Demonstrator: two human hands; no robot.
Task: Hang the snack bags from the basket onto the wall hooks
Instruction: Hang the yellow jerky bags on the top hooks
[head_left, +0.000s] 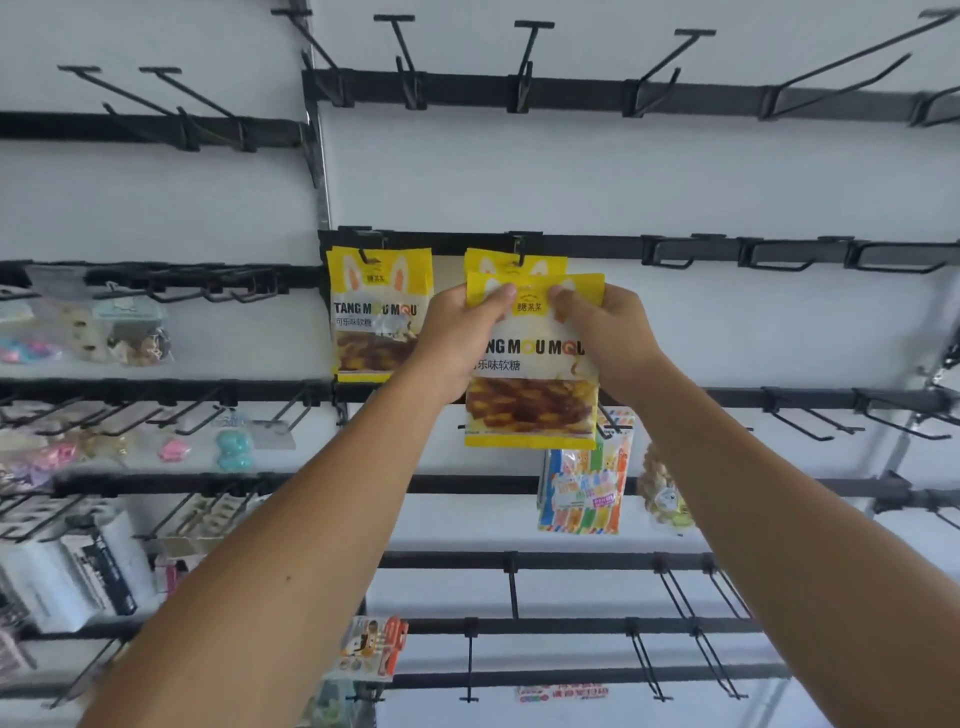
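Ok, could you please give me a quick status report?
Left hand and right hand pinch yellow bag below hook. Another bag hangs there already.

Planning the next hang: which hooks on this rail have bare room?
Free: the three hooks right of the held bag, and the top-row hooks. Crowded: the hook above both hands already carries a bag, and so does its left neighbour.

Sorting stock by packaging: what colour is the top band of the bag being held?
Yellow, on the held bag; head view.

hair clips (235, 448) and packets (584, 491) hang nearby
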